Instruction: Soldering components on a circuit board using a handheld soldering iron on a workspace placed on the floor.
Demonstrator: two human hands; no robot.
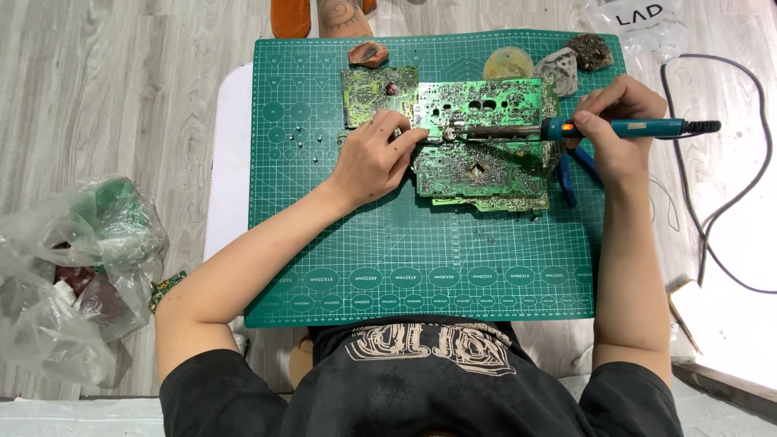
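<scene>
Holding a soldering iron [623,128] — right hand [613,121] — on circuit board [486,105].

Only one view is given, taken from a camera worn on the person's head. It is aimed almost straight down, from close above, so that the surface [231,162] with its green cutting mat [421,259] fills the middle of the frame. The person's own chest and forearms are seen at the bottom edge, and wooden floor [105,97] around the surface.
</scene>
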